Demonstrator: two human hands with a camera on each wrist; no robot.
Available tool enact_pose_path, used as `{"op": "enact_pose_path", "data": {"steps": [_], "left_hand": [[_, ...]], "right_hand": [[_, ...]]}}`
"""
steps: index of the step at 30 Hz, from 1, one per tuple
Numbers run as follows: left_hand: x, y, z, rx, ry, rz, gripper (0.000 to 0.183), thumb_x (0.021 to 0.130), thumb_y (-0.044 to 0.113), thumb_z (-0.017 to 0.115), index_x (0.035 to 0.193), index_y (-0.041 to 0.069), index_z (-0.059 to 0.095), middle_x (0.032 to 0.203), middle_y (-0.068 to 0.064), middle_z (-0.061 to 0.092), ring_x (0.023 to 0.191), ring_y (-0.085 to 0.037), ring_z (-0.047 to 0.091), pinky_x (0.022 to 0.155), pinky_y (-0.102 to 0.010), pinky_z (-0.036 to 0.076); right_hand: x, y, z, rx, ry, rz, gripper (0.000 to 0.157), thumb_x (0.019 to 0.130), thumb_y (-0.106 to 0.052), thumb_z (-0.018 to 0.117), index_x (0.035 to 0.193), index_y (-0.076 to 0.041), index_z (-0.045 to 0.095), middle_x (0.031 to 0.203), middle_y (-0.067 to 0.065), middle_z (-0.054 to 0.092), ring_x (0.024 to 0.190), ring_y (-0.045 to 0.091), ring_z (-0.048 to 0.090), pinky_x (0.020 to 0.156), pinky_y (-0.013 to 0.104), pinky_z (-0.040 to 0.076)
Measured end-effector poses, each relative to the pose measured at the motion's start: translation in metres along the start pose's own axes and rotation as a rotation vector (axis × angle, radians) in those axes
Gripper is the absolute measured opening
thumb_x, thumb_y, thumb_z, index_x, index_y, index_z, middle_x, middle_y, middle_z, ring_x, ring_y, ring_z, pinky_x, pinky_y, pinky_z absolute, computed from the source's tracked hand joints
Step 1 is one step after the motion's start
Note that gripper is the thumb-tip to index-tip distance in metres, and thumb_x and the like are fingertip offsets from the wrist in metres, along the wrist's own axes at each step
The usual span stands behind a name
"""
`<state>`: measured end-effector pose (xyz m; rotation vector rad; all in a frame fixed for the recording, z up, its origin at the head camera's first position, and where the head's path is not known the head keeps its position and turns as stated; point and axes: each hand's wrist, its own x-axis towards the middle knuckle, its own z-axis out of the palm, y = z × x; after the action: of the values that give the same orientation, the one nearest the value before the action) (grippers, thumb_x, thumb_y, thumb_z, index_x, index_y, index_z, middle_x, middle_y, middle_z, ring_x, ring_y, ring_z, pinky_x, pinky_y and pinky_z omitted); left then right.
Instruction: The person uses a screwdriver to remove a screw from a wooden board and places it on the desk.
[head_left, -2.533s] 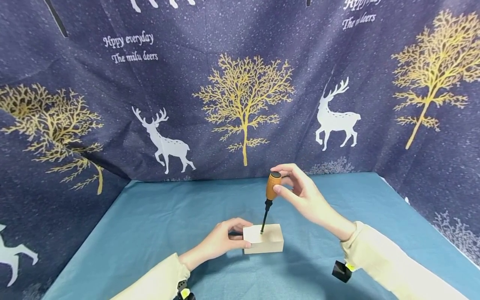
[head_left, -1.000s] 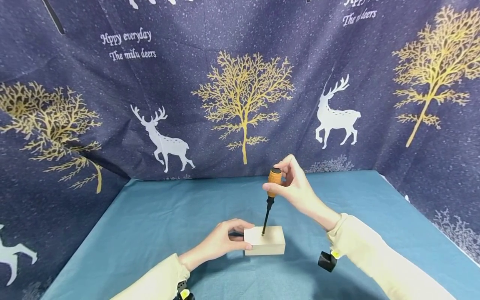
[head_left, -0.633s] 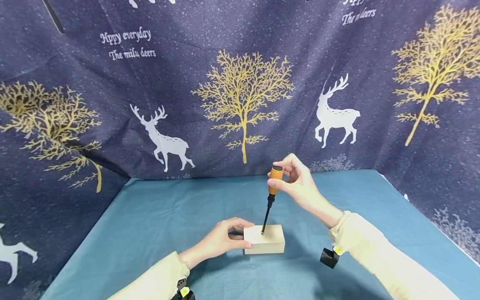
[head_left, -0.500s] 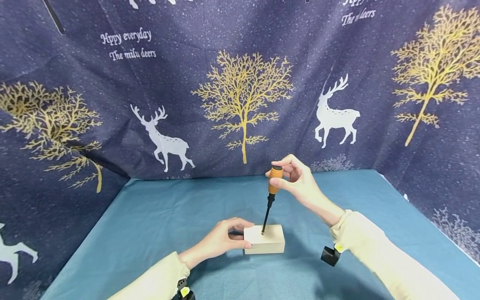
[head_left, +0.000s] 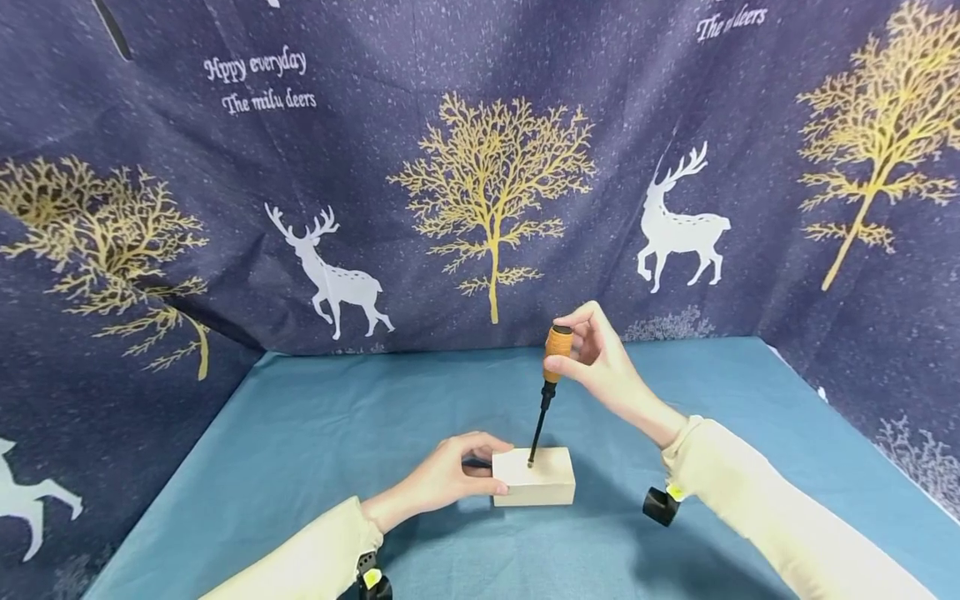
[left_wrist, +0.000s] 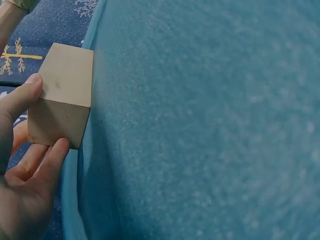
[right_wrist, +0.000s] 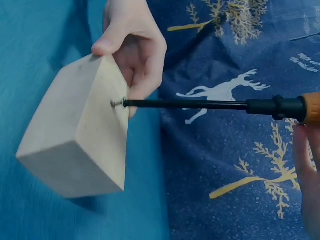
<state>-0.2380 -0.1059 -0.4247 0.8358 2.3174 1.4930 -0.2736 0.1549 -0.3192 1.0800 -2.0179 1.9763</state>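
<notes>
A pale wooden block [head_left: 543, 482] lies on the blue cloth. My left hand [head_left: 457, 475] grips its left end, with the thumb on the near side and fingers at the far side. In my right hand [head_left: 603, 367] is a screwdriver [head_left: 556, 358] with an orange handle and black shaft, tilted slightly to the right. Thumb and fingers pinch the handle near its black cap. In the right wrist view, the screwdriver's tip meets the head of a screw [right_wrist: 118, 103], which stands partly out of the block's top face.
Blue cloth [head_left: 337, 417] covers the table. Behind it hangs a dark blue curtain [head_left: 420, 292] printed with white deer and golden trees. A small black device [head_left: 660, 506] is strapped at the right wrist, another black device [head_left: 375, 585] at the left.
The right fingers have shifted around the screwdriver handle, opening and closing on it. The tip stays at the screw and the left hand keeps its grip on the block. The head view has shifted slightly.
</notes>
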Motion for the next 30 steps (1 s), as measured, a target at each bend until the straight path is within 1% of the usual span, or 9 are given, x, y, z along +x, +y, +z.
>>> {"op": "enact_pose_path", "data": {"steps": [3,13,15,18,21,24,26,27,30], "left_hand": [[0.0,0.0,-0.001,-0.001,-0.003,0.0,0.046,0.082,0.02,0.081,0.125,0.02,0.066,0.122,-0.007,0.066,0.106,-0.012,0.064,0.092,-0.022,0.059],[0.002,-0.002,-0.002,0.01,-0.011,0.004,0.047,0.082,0.019,0.081,0.126,0.02,0.066,0.123,-0.007,0.065,0.106,-0.011,0.063,0.093,-0.02,0.058],[0.002,-0.002,-0.002,0.007,-0.012,0.0,0.047,0.082,0.019,0.081,0.126,0.02,0.066,0.123,-0.007,0.065,0.107,-0.011,0.063,0.093,-0.02,0.058],[0.002,-0.004,-0.002,0.004,-0.01,-0.003,0.047,0.081,0.019,0.082,0.126,0.021,0.066,0.124,-0.007,0.065,0.107,-0.011,0.062,0.093,-0.02,0.059],[0.002,-0.005,-0.002,0.004,-0.006,-0.003,0.046,0.081,0.02,0.082,0.125,0.021,0.066,0.124,-0.006,0.065,0.107,-0.012,0.063,0.092,-0.02,0.058],[0.002,-0.005,-0.001,0.0,-0.008,-0.001,0.046,0.082,0.02,0.082,0.125,0.02,0.066,0.125,-0.006,0.065,0.108,-0.012,0.063,0.092,-0.02,0.058],[0.002,-0.005,-0.001,-0.004,-0.009,-0.001,0.047,0.081,0.019,0.082,0.125,0.02,0.066,0.125,-0.006,0.065,0.108,-0.011,0.063,0.092,-0.02,0.058],[0.002,-0.005,-0.001,-0.009,-0.01,0.001,0.047,0.081,0.019,0.082,0.125,0.019,0.066,0.125,-0.007,0.065,0.108,-0.011,0.063,0.092,-0.02,0.058],[0.002,-0.004,-0.001,-0.016,-0.006,0.002,0.047,0.081,0.017,0.082,0.125,0.019,0.066,0.125,-0.007,0.065,0.108,-0.011,0.063,0.092,-0.02,0.058]], "right_hand": [[0.001,0.0,0.003,-0.02,0.091,0.006,0.045,0.084,0.006,0.073,0.111,-0.018,0.046,0.102,-0.003,0.056,0.084,0.007,0.061,0.07,0.02,0.057],[-0.002,-0.004,0.001,0.008,0.144,0.11,0.038,0.088,0.003,0.07,0.108,-0.023,0.052,0.099,-0.007,0.065,0.086,0.006,0.065,0.071,0.02,0.057],[-0.002,-0.004,-0.001,0.042,0.107,0.103,0.038,0.089,0.003,0.068,0.113,-0.024,0.056,0.103,-0.008,0.069,0.092,0.007,0.068,0.076,0.021,0.059],[-0.001,-0.003,-0.006,0.115,-0.021,0.099,0.039,0.095,0.0,0.061,0.126,-0.023,0.057,0.114,-0.006,0.072,0.104,0.014,0.071,0.087,0.027,0.061],[0.0,0.0,-0.011,0.143,-0.145,0.1,0.044,0.101,-0.002,0.052,0.14,-0.021,0.049,0.122,-0.001,0.071,0.111,0.018,0.07,0.095,0.033,0.06],[0.001,0.001,-0.011,0.135,-0.187,0.067,0.042,0.103,-0.002,0.047,0.142,-0.018,0.042,0.126,0.003,0.069,0.113,0.019,0.069,0.096,0.036,0.06],[0.0,0.002,-0.008,0.088,-0.154,0.021,0.039,0.102,-0.001,0.049,0.137,-0.016,0.042,0.123,0.003,0.07,0.109,0.016,0.07,0.092,0.033,0.061],[0.0,0.002,-0.006,0.063,-0.118,0.001,0.037,0.1,0.0,0.053,0.132,-0.015,0.044,0.123,0.0,0.068,0.11,0.014,0.069,0.091,0.03,0.061],[0.0,0.001,0.001,-0.021,0.004,-0.031,0.039,0.092,0.004,0.065,0.121,-0.014,0.048,0.118,-0.005,0.064,0.095,0.007,0.067,0.078,0.021,0.06]]}}
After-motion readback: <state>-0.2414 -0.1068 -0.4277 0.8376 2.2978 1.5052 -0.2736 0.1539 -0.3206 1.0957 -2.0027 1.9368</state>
